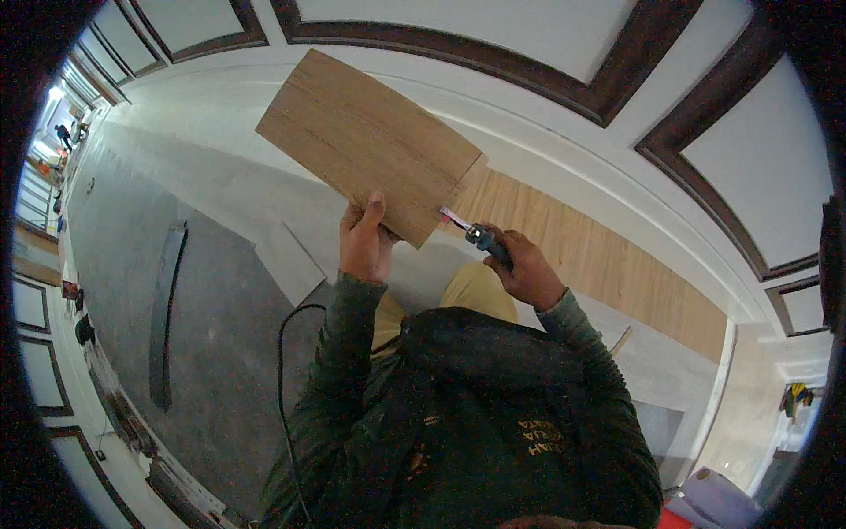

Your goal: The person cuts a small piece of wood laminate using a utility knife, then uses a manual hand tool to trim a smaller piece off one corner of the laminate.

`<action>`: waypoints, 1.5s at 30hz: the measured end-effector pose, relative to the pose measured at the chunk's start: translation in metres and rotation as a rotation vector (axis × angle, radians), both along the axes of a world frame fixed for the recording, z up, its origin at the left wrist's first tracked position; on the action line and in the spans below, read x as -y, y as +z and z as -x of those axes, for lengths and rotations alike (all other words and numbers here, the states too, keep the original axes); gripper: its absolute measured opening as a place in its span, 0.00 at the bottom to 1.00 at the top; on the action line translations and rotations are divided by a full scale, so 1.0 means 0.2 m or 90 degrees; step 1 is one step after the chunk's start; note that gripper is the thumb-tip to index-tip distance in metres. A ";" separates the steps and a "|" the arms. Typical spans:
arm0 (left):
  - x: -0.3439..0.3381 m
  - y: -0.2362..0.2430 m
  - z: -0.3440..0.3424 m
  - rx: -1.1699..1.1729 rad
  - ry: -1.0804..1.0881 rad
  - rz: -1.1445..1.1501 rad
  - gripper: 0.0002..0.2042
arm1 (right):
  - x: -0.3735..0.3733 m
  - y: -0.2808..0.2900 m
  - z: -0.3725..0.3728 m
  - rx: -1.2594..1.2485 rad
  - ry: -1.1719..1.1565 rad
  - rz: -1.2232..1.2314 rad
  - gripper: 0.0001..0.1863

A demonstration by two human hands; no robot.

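Note:
My left hand [363, 242] grips the near edge of a brown wood-look floor plank [370, 141], with the thumb on its top face. The plank is held up at a slant in front of the wall. My right hand [525, 269] is closed round the dark handle of a utility knife [480, 236]. Its narrow blade points up and left, at the short right end of the plank; whether it touches cannot be made out. A thin strip along that end is set off by a line. Below my hands, one knee [480, 286] in tan trousers shows.
Lighter wood-look planks [599, 251] lie along the panelled wall [529, 150]. Pale sheet pieces [289, 264] and a long dark strip [167, 309] lie on the grey floor at left. A black cable [282, 370] runs beside my left arm. A pale roll [718, 498] sits lower right.

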State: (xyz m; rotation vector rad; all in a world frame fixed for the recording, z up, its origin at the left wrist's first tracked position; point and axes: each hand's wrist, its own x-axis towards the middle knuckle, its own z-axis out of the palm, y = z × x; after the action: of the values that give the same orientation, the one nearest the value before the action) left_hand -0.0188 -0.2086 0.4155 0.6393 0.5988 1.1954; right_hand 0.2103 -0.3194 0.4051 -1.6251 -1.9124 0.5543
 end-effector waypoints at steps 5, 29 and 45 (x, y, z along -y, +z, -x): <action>0.00 0.02 0.00 0.006 0.005 -0.021 0.17 | 0.00 0.00 0.01 -0.011 -0.007 -0.005 0.28; -0.04 -0.08 -0.02 0.120 -0.127 0.054 0.23 | -0.04 -0.17 0.02 -0.089 -0.013 -0.111 0.16; -0.03 0.04 -0.08 -0.005 0.035 -0.038 0.21 | 0.00 -0.04 0.05 -0.048 0.007 0.017 0.25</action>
State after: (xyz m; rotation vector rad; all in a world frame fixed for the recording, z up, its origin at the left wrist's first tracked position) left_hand -0.0032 -0.2029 0.4237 0.6822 0.5919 1.2658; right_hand 0.2007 -0.3195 0.3976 -1.5890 -1.8666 0.6401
